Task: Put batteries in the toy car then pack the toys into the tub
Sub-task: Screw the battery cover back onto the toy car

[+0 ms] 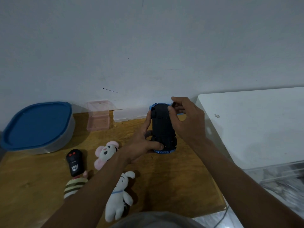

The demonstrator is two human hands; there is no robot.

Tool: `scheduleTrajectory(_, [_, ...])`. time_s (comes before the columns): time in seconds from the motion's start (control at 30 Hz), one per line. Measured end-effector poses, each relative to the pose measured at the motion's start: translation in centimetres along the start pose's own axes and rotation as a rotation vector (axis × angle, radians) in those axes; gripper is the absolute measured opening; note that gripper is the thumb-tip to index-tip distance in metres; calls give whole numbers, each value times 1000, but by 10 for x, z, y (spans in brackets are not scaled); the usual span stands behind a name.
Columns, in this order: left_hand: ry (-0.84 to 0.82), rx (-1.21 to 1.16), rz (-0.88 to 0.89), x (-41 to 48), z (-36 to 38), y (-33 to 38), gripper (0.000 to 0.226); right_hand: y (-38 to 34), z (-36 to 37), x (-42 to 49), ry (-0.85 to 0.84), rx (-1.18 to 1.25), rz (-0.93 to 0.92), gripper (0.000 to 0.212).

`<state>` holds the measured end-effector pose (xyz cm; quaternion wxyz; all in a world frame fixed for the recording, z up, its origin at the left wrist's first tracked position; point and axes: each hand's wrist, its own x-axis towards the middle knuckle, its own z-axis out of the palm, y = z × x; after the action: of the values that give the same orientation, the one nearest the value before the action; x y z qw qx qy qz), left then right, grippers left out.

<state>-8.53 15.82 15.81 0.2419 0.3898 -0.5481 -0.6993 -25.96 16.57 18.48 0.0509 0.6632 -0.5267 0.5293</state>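
Both hands grip the upturned toy car (162,129): left hand (144,143) cradling, right hand (185,119) pinching its far end

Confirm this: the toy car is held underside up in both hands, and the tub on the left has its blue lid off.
Not off: the head view shows the blue lid sitting on the tub, closing it. The rest stands: the toy car is underside up, left hand gripping it, right hand pinching its far end.
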Motion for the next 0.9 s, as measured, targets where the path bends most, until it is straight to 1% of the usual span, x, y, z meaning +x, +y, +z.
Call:
scheduleTrajectory(0.07, [-1,5,2,1,0,0,118,-1,0,-1,-10,27,20,22])
scheduleTrajectory(0.2, [-10,9,3,2,0,-1,119,-3,1,2,24,-2,42,14])
scheduleTrajectory(0.4, [-6,2,8,2,-2,0,119,-3,1,2,-11,18,18,21])
scheduleTrajectory(0.53, [-14,19,13,2,-2,0,119,-3,3,4,17,-4,31,18])
scheduleTrajectory(0.67, [-15,18,9,2,-2,1,118,-4,2,5,22,-21,-6,21])
scheduleTrajectory(0.8, [-15,31,9,3,-2,1,119,-5,2,5,13,-31,42,16])
scheduleTrajectory(0.9, [-23,37,21,3,-2,0,119,-5,2,6,-10,-37,90,19])
